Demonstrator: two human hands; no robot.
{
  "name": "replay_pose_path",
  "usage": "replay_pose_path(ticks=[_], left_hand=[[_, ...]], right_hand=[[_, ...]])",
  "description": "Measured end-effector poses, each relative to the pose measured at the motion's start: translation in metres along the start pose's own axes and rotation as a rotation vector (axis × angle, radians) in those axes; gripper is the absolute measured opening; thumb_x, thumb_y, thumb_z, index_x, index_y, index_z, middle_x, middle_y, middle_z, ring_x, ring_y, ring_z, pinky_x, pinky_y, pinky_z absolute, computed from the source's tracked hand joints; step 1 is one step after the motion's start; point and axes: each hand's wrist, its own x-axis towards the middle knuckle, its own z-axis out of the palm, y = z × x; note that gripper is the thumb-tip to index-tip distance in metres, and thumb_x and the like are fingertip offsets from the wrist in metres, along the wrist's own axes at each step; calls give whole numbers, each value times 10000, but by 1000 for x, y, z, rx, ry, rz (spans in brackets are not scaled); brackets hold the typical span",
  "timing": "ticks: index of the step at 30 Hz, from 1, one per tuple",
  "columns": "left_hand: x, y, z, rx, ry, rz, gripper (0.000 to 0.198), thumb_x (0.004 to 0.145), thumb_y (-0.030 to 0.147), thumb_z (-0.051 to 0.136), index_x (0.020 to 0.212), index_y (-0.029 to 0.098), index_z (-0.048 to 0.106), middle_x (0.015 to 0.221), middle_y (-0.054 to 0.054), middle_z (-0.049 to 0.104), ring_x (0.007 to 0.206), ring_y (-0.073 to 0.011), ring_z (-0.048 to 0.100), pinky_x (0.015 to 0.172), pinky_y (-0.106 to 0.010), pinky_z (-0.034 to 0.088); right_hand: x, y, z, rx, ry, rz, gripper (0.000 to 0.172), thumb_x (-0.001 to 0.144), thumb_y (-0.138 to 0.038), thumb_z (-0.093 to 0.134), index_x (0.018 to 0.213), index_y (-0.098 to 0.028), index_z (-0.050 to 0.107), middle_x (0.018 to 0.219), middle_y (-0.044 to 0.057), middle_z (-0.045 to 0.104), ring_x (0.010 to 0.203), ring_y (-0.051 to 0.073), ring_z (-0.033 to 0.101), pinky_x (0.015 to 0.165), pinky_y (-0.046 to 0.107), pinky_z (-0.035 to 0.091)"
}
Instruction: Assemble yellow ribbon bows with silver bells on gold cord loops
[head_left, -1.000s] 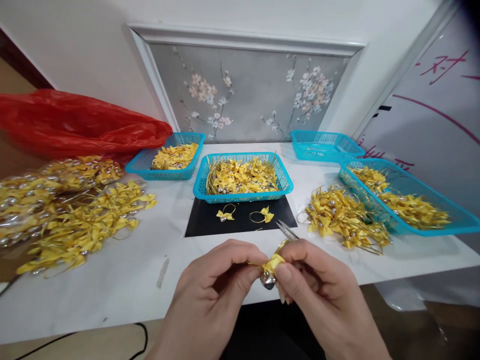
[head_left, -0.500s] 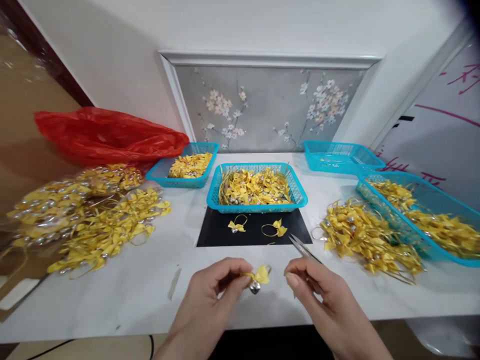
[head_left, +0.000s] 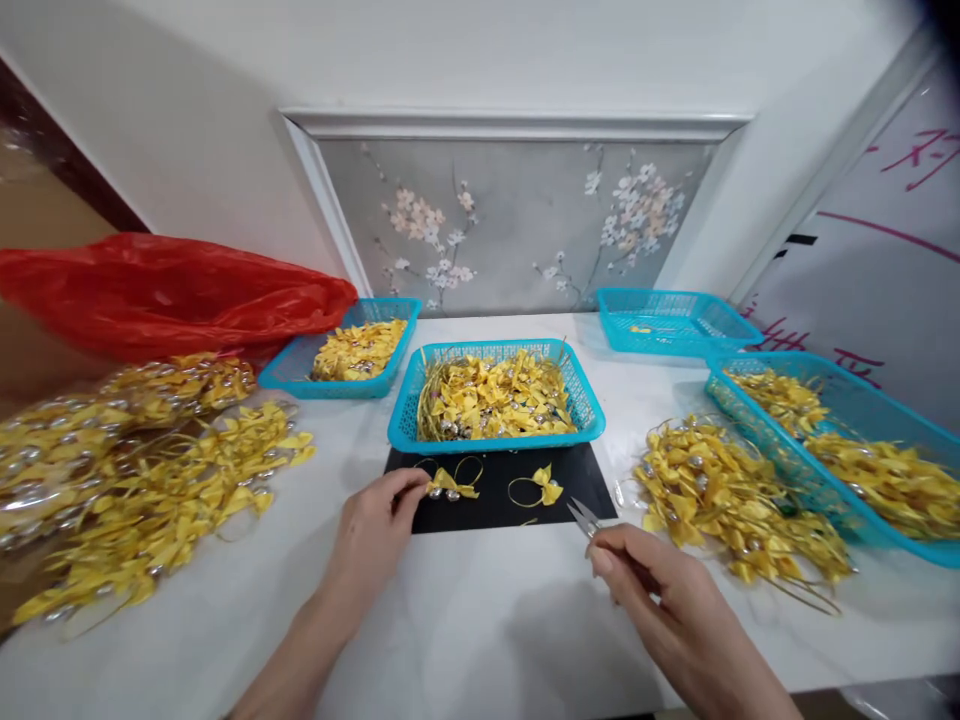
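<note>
My left hand reaches onto the black mat, its fingertips pinched on a yellow ribbon bow with a gold loop. A second yellow bow lies on the mat to the right of it. My right hand rests on the white table near the front edge, closed around small metal snips whose tips point at the mat's right corner. Just behind the mat stands a blue basket full of yellow bows with silver bells.
Piles of yellow bows and a red plastic bag fill the left side. Another heap of bows lies at the right beside a long blue basket. Two more blue baskets stand at the back.
My left hand has carried the bow from in front of me forward onto the black mat. My right hand has let go of the bow and drawn apart, keeping the snips.
</note>
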Motion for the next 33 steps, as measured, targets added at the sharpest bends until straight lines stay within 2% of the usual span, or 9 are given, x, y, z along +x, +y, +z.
replay_pose_path(ticks=[5,8,11,15,18,22,25,29,33], left_hand=[[9,-10,7,-41,-26,-60,209,849,296,514,866,226,711,897,-33,791,786,-239,726,723,-311,554],[7,-16,5,-65,-26,-88,259,856,340,503,955,215,707,995,-57,771,835,-245,714,746,-331,553],[-1,-19,-2,-90,-23,-116,280,871,351,496,1026,218,688,1073,-59,737,883,-232,694,763,-323,547],[-15,-20,-13,-177,-1,-184,245,880,365,513,1023,250,676,1100,-36,704,944,-219,659,764,-299,534],[-25,-19,-16,-246,2,-229,228,879,375,534,1017,261,674,1102,-30,693,956,-215,642,768,-291,523],[-36,-9,-19,-330,9,-250,180,854,349,578,964,267,694,1074,-29,699,949,-219,641,788,-286,513],[-42,9,-21,-479,-24,-303,151,824,343,626,924,271,713,1046,-30,711,921,-219,653,787,-271,524],[-49,40,-20,-818,-269,-411,227,823,374,658,1032,297,704,971,-31,735,910,-217,679,775,-256,545],[-53,62,-20,-1199,-367,-401,282,804,334,702,1085,305,687,1099,-37,704,1029,-235,640,807,-267,548]], right_hand=[[18,7,0,-118,25,-57,229,953,-317,469,852,-221,651,692,15,634,590,166,587,522,241,432],[34,8,13,-228,41,-149,212,938,-235,466,985,-226,673,877,57,663,689,188,643,582,272,490],[47,7,30,-435,23,-204,248,915,-192,496,1057,-242,693,938,82,637,710,218,652,583,321,517],[56,11,45,-646,5,-233,236,877,-134,555,975,-251,735,994,103,625,862,285,645,607,357,537],[58,16,48,-630,36,-248,250,906,-150,509,864,-229,743,986,107,634,816,268,646,573,343,526],[56,13,43,-279,107,-213,226,916,-234,520,850,-193,733,962,108,663,770,220,652,643,329,533],[50,-3,36,127,42,-9,176,870,-320,623,803,-197,729,803,54,679,624,151,611,575,260,511],[37,-28,31,672,-108,245,170,825,-380,713,791,-215,737,687,-7,667,570,85,585,563,182,494],[26,-43,30,1020,-205,291,133,799,-340,762,799,-209,739,683,-19,670,567,52,599,538,129,487]])
